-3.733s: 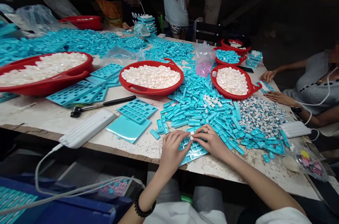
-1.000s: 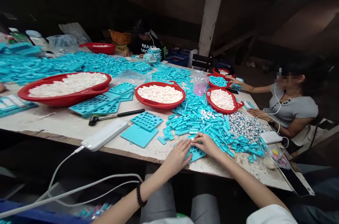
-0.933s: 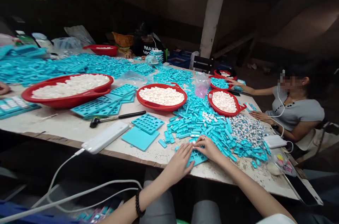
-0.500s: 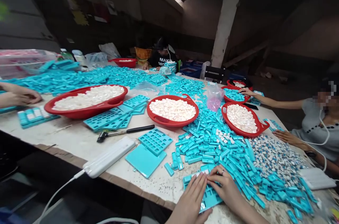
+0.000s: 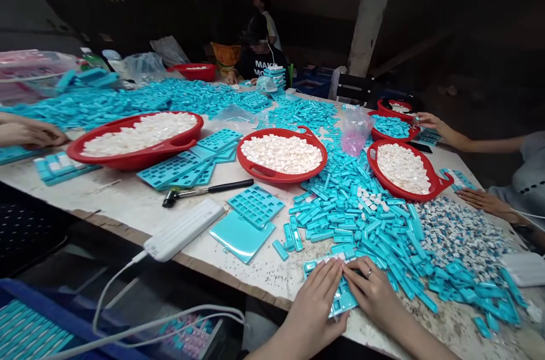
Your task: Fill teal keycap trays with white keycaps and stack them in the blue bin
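Near the table's front edge lies a turquoise grid plate with a few white pieces along its far side. My left hand grips the plate's left side, fingers together on top and thumb at the near edge. My right hand, with a ring on one finger, has its fingers bent and pressed at the plate's far part, touching the left fingertips. Whatever is under the right fingertips is too small to name. Loose turquoise pieces are heaped just beyond both hands.
Red bowls of white pieces stand mid-table. A hammer, a white power strip and a flat turquoise plate lie to the left. Other people's hands work at left and right. Small switches are piled at the right.
The view has tilted down, so the table sits higher and a blue crate shows at lower left. Both my hands stay on the plate. At the right, a person's hand has lifted from the bowl.
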{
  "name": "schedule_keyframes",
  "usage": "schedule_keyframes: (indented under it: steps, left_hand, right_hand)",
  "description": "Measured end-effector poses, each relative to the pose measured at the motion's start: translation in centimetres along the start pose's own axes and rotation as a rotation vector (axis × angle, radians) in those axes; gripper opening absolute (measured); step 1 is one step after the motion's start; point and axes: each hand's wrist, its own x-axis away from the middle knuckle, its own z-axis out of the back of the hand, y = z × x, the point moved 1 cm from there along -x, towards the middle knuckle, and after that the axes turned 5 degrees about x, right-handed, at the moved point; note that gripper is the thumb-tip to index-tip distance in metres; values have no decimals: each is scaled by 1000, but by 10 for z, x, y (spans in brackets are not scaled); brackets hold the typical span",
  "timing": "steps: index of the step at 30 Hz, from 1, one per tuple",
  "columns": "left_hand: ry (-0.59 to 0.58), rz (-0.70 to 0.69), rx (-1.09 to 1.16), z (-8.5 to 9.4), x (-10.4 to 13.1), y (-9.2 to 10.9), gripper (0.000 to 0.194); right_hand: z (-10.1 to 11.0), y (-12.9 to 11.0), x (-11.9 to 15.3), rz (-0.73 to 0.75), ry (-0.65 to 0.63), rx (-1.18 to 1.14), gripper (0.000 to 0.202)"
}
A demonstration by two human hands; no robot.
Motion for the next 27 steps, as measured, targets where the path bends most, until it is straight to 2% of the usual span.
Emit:
schedule_keyframes:
  steps: [8, 13, 18, 22, 25, 27]
  left_hand:
    - [-31, 37, 12, 0, -2, -1, 89]
    - [20, -35, -22, 7, -5, -6, 77]
    - [85, -29, 12, 10, -13, -10, 69]
    - [78, -37, -31, 8, -13, -9, 70]
    - [77, -39, -47, 6, -11, -7, 71]
    - [79, -30, -29, 6, -11, -5, 71]
  right_hand:
    - [0, 0, 10, 47, 1, 96, 49]
    - [2, -2, 8, -71, -20, 47, 54]
    - [10, 5, 6, -245, 146, -30, 45]
    - [40, 41, 6, -428, 314, 75, 30]
    - [74, 85, 13, -544, 420, 340, 27]
    - [93, 115, 23, -644, 442, 533, 25]
